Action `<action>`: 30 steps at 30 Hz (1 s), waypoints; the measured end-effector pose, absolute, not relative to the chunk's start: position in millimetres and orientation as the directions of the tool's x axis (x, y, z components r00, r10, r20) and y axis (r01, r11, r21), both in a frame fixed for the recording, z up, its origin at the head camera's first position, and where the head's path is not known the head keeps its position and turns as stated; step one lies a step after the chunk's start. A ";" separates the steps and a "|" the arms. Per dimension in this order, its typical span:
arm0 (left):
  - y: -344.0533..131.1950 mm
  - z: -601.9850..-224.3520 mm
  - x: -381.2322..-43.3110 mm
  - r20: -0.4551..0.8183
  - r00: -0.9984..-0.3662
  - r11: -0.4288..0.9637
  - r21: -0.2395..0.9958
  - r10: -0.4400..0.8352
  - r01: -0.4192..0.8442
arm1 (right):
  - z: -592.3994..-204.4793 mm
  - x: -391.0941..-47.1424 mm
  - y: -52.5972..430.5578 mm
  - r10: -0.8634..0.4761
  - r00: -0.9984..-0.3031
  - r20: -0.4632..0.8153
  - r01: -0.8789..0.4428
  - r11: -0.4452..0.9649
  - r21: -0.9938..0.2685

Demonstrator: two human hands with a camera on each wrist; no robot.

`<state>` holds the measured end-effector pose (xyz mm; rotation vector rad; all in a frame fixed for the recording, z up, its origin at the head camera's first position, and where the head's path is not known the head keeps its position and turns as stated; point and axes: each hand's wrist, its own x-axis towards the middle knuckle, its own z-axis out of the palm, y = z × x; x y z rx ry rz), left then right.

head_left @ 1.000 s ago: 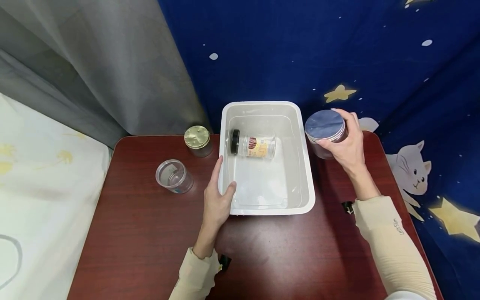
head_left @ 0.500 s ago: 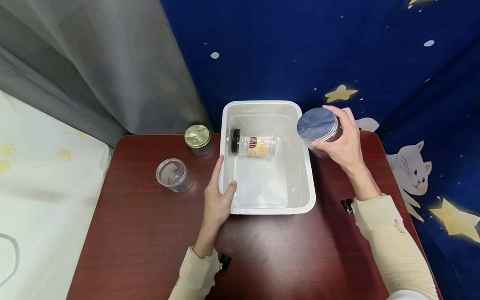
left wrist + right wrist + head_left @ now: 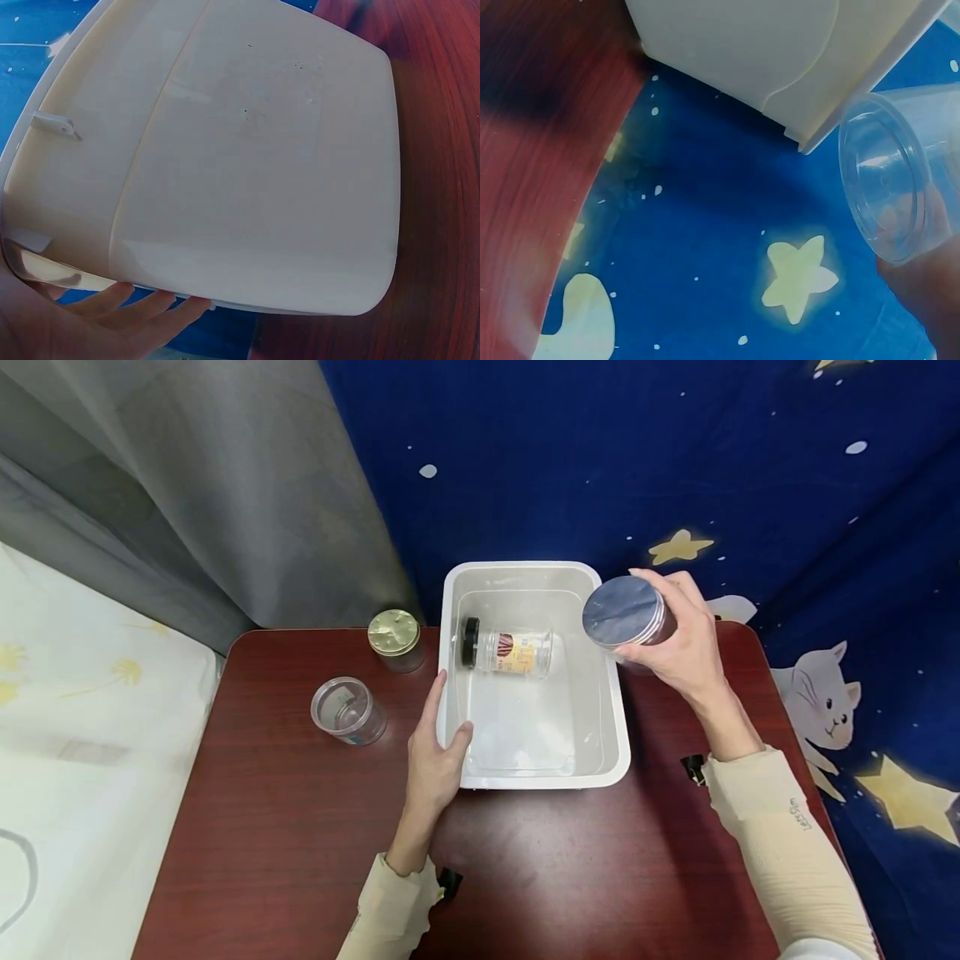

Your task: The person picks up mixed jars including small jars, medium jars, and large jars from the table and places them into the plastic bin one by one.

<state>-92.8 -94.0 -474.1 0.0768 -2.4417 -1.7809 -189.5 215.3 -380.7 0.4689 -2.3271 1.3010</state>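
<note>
My right hand (image 3: pixel 686 639) grips a clear plastic jar (image 3: pixel 660 625) with a shiny bluish-silver top. Raised at the right rim of the white plastic tub (image 3: pixel 525 718), the jar leans left. The jar's see-through bottom (image 3: pixel 885 180) shows in the right wrist view. My left hand (image 3: pixel 437 760) holds the tub's left rim, thumb over the rim and fingers (image 3: pixel 169 319) along the outer wall. Inside the tub, a clear jar with a black lid and a yellow label (image 3: pixel 517 653) lies on its side, its lid to the left.
Left of the tub stand a small jar with a gold top (image 3: pixel 395 639) and, nearer, a clear open-looking jar (image 3: pixel 348 710). The dark red table (image 3: pixel 300 860) ends at a blue starry curtain (image 3: pixel 525 460) and a grey curtain (image 3: pixel 225 485).
My right hand has lifted the silver-topped jar from the table and carried it left to the tub's rim, tilting it. The left hand and the tub have stayed in place.
</note>
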 end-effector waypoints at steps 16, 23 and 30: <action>-93.7 -474.8 -92.2 0.069 -0.991 0.317 0.948 -0.113 0.030 | -383.4 -194.6 206.8 -0.171 -0.845 0.507 -0.510 0.545 -0.666; -94.2 -474.5 -92.1 0.071 -0.992 0.306 0.952 -0.107 0.035 | -389.7 -199.2 205.9 -0.223 -0.847 0.483 -0.519 0.547 -0.657; -94.4 -474.5 -92.4 0.074 -0.992 0.309 0.950 -0.104 0.038 | -394.0 -199.4 191.5 -0.318 -0.839 0.443 -0.540 0.592 -0.598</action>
